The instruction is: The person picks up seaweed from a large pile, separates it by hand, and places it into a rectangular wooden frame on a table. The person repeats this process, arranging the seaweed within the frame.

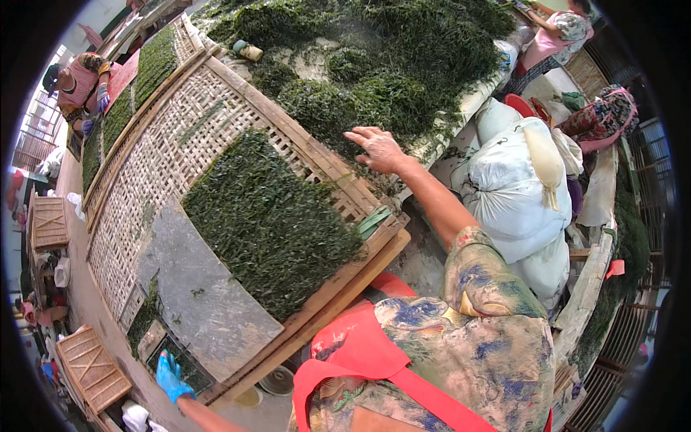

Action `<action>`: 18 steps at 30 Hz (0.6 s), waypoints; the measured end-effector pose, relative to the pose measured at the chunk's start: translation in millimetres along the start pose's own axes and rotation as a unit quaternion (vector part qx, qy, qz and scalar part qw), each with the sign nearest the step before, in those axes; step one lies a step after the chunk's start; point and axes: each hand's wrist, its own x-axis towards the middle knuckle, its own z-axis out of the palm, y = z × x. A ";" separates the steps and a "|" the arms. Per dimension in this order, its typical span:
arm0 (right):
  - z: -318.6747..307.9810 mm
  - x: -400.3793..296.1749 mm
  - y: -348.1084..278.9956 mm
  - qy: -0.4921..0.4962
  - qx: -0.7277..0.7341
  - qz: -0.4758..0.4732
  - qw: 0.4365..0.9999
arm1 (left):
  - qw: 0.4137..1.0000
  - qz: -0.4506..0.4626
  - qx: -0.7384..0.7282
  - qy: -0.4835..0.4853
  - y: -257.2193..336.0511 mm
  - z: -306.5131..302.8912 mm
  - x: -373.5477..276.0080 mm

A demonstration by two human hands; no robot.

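Note:
My bare right hand (379,149) reaches over the near edge of a large heap of wet dark-green seaweed (388,102), fingers spread and nothing in them. Below it, a woven bamboo mat (162,129) with a wooden border carries a squarish seaweed layer (270,227). A grey flat sheet (216,302) lies beside that layer on the same mat. My left hand (174,376), in a blue glove, is at the lower left beside a dark framed panel (189,359); its fingers are extended, and whether they touch the panel is unclear. Green strips (373,221) sit at the mat's corner.
White stuffed sacks (515,183) stand to my right. A person (81,92) in gloves works at seaweed-covered mats (116,113) on the far left; others (561,32) are at upper right. Wooden-framed woven panels (93,369) stand at lower left. A small container (251,52) rests by the heap.

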 end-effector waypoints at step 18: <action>29.7 -12.2 36.6 -0.005 0.031 0.008 0.999 | 0.980 0.081 0.140 -0.114 53.2 100.7 -51.0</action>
